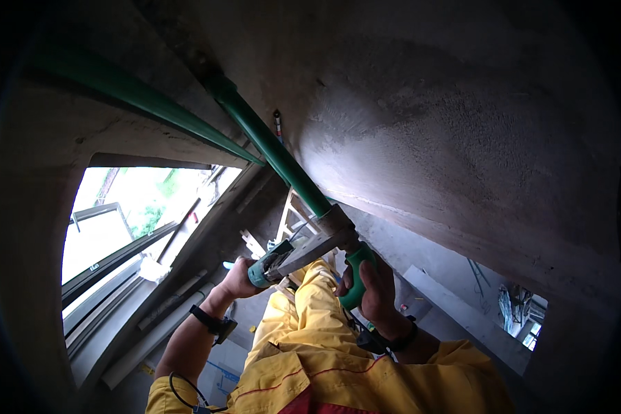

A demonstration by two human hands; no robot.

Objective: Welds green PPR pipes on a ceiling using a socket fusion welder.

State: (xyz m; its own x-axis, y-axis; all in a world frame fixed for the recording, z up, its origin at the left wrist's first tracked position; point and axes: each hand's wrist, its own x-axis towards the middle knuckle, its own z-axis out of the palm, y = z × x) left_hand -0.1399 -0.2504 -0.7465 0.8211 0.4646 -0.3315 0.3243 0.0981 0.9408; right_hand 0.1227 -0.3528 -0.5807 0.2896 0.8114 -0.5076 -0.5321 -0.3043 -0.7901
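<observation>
My left hand (pixel 241 279) is closed around the green handle end (pixel 261 274) of a pipe-heating tool. Its grey metal plate (pixel 305 254) extends right to a socket head (pixel 334 224), where a long green pipe (pixel 276 155) coming down from the dark upper wall meets it. My right hand (pixel 369 290) grips a curved green fitting (pixel 355 269) pressed on the underside of that head. Below both hands are my yellow-clad legs (pixel 303 303).
A second green pipe (pixel 152 103) runs along the upper left wall, above an open window (pixel 124 221). A wooden ladder (pixel 290 207) stands below the pipe joint. Rough plaster (pixel 462 145) fills the right. Long boards or tubes (pixel 145 345) lie along the lower left.
</observation>
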